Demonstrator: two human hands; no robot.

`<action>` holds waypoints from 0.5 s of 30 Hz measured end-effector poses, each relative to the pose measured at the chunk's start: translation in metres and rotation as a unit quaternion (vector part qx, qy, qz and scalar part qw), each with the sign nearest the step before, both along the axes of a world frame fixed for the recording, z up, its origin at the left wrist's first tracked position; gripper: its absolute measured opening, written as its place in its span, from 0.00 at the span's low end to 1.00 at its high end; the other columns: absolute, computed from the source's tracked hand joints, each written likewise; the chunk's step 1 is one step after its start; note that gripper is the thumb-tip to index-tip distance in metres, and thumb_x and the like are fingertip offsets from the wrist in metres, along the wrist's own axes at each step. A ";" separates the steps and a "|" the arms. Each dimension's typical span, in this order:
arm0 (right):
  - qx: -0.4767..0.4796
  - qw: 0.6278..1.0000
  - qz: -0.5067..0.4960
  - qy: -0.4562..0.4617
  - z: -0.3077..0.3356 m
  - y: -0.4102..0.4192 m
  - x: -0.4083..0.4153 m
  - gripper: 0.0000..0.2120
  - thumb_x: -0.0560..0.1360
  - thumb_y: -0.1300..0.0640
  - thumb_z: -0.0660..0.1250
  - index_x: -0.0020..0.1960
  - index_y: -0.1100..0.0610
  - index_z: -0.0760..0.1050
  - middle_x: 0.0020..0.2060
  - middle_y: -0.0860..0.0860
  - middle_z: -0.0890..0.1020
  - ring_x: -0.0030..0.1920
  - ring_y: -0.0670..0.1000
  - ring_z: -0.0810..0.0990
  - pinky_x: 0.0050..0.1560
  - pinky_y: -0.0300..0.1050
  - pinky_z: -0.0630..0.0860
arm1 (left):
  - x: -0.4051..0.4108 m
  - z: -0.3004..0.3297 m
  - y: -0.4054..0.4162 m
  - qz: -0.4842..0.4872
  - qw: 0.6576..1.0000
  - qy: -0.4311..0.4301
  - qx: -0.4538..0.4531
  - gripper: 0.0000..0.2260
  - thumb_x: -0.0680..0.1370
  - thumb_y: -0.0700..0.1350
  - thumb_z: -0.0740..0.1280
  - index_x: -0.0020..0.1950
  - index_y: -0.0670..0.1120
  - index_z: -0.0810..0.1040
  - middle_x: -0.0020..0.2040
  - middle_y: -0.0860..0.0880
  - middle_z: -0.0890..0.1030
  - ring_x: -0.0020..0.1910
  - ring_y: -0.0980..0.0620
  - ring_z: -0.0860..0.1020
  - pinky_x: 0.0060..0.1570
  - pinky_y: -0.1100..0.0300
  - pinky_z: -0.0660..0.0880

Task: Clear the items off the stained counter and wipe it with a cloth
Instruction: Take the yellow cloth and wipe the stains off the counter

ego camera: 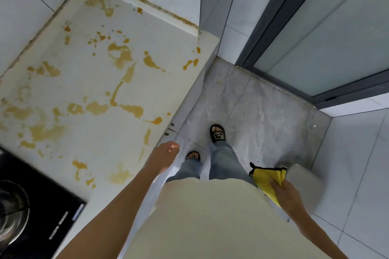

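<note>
The white counter [162, 33] fills the left half of the view, covered in orange-brown stains [124, 54] and bare of loose items. My left hand [165, 154] hangs just past the counter's front edge, held loosely with nothing in it. My right hand [289, 196] is low at my right side, away from the counter, gripping a folded yellow cloth [264, 176] with a black edge.
A black cooktop [48, 199] with a steel pot [12, 212] sits at the counter's near left. Tiled walls close the counter's back and far end. A glass door [328, 33] stands ahead on the right. My sandalled feet are on the grey floor [263, 115].
</note>
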State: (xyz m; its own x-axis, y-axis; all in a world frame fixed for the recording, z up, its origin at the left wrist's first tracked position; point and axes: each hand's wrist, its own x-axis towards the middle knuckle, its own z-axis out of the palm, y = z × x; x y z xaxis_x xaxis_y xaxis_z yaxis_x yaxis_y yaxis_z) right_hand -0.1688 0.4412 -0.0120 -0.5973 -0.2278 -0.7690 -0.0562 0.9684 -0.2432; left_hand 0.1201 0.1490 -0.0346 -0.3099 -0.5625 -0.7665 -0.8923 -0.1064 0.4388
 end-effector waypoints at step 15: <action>-0.058 0.975 0.215 -0.020 -0.016 -0.219 -0.173 0.22 0.85 0.50 0.61 0.50 0.70 0.76 0.38 0.60 0.78 0.37 0.54 0.74 0.35 0.45 0.69 | -0.042 -0.005 0.046 0.261 0.961 -0.067 0.067 0.10 0.84 0.45 0.64 0.58 0.49 0.85 0.58 0.47 0.86 0.57 0.44 0.84 0.63 0.47 0.79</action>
